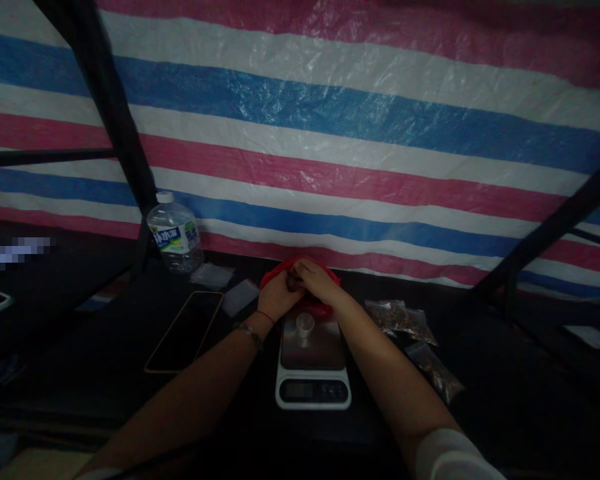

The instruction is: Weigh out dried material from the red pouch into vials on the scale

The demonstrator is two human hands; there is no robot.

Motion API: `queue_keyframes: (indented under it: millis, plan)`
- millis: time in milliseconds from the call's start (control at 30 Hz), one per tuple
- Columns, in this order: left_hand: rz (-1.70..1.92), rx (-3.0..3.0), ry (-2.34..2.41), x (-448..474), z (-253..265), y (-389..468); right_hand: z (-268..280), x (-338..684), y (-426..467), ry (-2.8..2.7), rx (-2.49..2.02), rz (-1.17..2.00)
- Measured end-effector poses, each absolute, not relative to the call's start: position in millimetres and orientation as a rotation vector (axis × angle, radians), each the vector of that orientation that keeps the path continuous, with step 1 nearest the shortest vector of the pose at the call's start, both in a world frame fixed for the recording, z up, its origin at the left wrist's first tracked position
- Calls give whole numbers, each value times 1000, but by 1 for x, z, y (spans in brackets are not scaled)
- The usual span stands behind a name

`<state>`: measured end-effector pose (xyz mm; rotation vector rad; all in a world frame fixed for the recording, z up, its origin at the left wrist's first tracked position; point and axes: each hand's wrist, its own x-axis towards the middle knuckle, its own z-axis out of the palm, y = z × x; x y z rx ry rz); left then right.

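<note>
A red plastic bag or bag-lined container (273, 272) sits at the back of the table, beyond a kitchen scale (314, 360). My left hand (279, 295) and my right hand (316, 279) meet over its opening, fingers curled inward and close together. Something dark shows between the fingers, too dim to name. Much of the red plastic is covered by my hands. On the scale's metal plate stands a small clear cup (305, 325), between my forearms.
Left of the scale lie a phone (185, 331), clear plastic bags (241, 297) and a large clear bottle (176, 237). To the right are several small filled zip bags (399, 319), one (435, 373) nearer me. Behind hangs a striped tarp (330, 153) with dark frame posts (123, 133).
</note>
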<state>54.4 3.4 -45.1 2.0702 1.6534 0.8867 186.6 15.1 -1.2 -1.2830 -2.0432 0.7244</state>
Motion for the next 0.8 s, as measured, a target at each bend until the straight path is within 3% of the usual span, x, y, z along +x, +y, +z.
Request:
queue_keyframes:
  millis: [167,400,600,800]
  plan:
    - [949,2058,1624,54,-42,1,8,191,11,-2031,-1190,807]
    - [995,2105,1584,52,-39,0,9,191,15,-2028,-1311,508]
    - [1014,2150,1553,54,-40,-2,-1,187,18,-1997,-1369,707]
    - [1215,2117,1472,52,-41,0,11,199,15,-2234,-1584,367]
